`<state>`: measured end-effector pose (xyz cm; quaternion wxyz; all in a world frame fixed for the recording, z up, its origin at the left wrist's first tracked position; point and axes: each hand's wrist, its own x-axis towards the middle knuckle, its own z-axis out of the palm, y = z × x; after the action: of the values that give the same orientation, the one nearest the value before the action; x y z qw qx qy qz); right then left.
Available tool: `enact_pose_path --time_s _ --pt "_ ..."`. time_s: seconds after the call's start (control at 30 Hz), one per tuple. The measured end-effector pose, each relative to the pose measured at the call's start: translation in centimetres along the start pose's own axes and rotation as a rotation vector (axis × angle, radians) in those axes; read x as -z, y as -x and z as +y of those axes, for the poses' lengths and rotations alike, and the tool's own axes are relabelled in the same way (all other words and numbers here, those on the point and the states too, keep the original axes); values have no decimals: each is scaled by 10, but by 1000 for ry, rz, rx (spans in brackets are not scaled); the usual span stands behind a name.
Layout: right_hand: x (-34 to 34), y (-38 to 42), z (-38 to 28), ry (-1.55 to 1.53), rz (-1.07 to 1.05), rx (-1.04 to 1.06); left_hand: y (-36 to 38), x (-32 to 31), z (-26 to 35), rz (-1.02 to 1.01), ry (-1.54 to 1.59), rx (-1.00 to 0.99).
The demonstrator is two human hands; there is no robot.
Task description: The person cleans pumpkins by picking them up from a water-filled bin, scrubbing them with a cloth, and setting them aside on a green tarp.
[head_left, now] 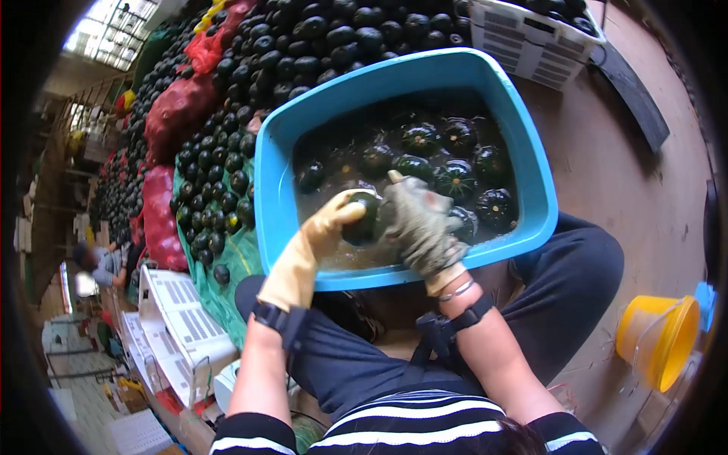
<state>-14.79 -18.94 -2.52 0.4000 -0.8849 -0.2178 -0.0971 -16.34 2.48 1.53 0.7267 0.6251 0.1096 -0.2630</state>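
Near the center of the frame, above a blue plastic tub (537, 163) of murky water, a left hand (327, 220) in a pale yellow glove is pinching a dark green squash (362, 219) between thumb and fingers. A right hand (415, 220) in a dirty gray glove is pressing against its right side, fingers partly bent. More dark squashes (455, 179) are floating around the tub's middle and right; a yellow bucket (651, 334) is sitting at lower right.

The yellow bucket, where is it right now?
In the head view, the yellow bucket is on the floor to the person's right, past their right knee and next to a blue thing.
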Motion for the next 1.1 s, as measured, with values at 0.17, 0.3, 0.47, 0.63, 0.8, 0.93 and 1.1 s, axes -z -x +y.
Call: enact_pose_path --time_s 0.17,0.3,0.47,0.63,0.8,0.93,1.1 --pt "28 8 20 -346 15 121 7 -84 11 171 -755 -180" --pt "58 3 -15 -250 -278 -231 5 -90 13 335 -640 -170" --pt "36 11 -11 -438 -176 -3 20 -81 34 84 -1118 -167" --pt "12 30 -16 -533 173 -103 6 -97 9 282 -437 -579" --pt "6 12 26 -349 262 42 34 -97 -12 503 -1106 -447" --pt "15 8 11 210 18 -75 30 -105 -7 306 22 -95" --pt "33 4 0 -72 -27 263 18 -68 -18 299 -785 -34"
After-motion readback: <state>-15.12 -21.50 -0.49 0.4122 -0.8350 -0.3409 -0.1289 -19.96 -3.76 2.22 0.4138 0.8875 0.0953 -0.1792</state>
